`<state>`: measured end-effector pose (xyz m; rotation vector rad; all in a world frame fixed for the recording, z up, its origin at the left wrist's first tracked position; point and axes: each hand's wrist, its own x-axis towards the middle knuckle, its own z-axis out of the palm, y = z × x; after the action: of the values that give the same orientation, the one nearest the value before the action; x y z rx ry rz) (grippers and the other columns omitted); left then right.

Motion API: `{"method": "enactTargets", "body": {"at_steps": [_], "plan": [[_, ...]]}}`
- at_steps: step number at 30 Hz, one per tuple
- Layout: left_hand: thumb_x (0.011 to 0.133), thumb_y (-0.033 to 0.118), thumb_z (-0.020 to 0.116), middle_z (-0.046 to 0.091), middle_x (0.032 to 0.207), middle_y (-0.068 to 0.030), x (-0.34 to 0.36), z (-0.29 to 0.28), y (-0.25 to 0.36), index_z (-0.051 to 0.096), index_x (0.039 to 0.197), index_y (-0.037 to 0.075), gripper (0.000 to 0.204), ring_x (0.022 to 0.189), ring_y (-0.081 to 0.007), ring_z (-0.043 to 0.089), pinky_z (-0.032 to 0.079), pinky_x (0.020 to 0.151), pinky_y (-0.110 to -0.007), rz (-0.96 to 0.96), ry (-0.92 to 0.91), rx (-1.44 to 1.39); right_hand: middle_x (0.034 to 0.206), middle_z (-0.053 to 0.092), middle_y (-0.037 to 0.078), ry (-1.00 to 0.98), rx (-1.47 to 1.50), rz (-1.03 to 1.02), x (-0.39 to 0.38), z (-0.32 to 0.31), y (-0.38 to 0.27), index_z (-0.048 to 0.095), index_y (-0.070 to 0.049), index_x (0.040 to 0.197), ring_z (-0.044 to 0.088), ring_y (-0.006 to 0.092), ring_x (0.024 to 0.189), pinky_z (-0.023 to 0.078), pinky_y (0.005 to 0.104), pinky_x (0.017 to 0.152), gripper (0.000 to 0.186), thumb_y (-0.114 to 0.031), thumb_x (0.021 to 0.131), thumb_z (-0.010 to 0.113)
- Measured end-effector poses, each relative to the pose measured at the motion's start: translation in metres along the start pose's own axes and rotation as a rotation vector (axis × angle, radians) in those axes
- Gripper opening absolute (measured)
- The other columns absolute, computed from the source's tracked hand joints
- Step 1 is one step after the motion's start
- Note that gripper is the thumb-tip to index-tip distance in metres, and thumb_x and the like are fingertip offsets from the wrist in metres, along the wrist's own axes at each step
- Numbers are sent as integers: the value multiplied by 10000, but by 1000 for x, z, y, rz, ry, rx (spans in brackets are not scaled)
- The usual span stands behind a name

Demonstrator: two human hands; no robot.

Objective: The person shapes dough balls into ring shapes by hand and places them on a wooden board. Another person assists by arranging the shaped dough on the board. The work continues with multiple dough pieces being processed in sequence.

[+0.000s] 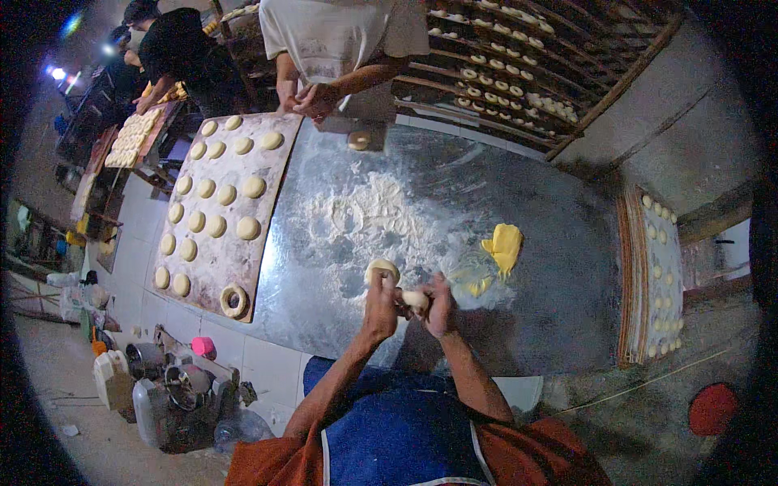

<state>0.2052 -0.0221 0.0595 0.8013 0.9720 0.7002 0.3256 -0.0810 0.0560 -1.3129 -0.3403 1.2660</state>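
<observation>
Over the near middle of the metal table [559,267], my left hand [379,309] and my right hand [438,308] are close together with a pale piece of dough [415,300] between them. The fingers of both are curled at it and slightly blurred. Just beyond my left fingertips is a round dough piece [382,268], partly hidden by that hand; I cannot tell if it is touched. White flour [373,206] lies spread beyond my hands. To their right sits a yellow lump of soft fat [506,247], with a smear nearby.
At left, a floured board [219,267] bears several dough rounds and one dough ring [234,301]. Opposite stands a person in a white shirt [340,40], hands together, near another dough ring [359,141]. Racks [519,65] fill the back; stacked boards [630,275] stand right.
</observation>
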Motion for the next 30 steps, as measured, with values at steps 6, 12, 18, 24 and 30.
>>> {"method": "enactTargets", "body": {"at_steps": [6,12,18,24,30], "plan": [[915,288,431,573,741,-154,12,-2,-12,499,956,-5,304,632,-288,589,459,528,-432,226,113,96,591,562,73,138,-677,-289,0,31,-6,589,17,716,506,181,544,391,367,507,591,-502,928,401],[901,334,464,619,810,-106,26,-31,-16,553,927,15,332,642,-260,626,475,529,-374,918,106,970,629,602,178,-79,-843,-282,-3,43,-7,611,44,752,562,274,522,445,416,545,585,-476,928,407],[881,211,468,467,633,-102,18,-61,1,474,790,69,168,584,-252,514,365,509,-389,348,91,53,613,574,200,-91,-847,-539,4,75,6,568,22,678,581,343,574,422,456,537,484,-386,906,440],[918,195,374,440,634,-149,27,-112,17,434,757,41,231,587,-352,482,358,531,-425,125,-237,-1159,629,563,186,-260,-847,-564,12,110,23,526,-8,682,567,364,602,413,437,548,316,-267,848,457],[870,181,469,387,605,-48,19,-153,37,407,722,104,178,532,-243,422,375,571,-365,772,163,109,568,499,57,-439,-719,-524,20,164,37,465,-27,605,460,179,532,348,355,491,411,-337,873,502]]}}
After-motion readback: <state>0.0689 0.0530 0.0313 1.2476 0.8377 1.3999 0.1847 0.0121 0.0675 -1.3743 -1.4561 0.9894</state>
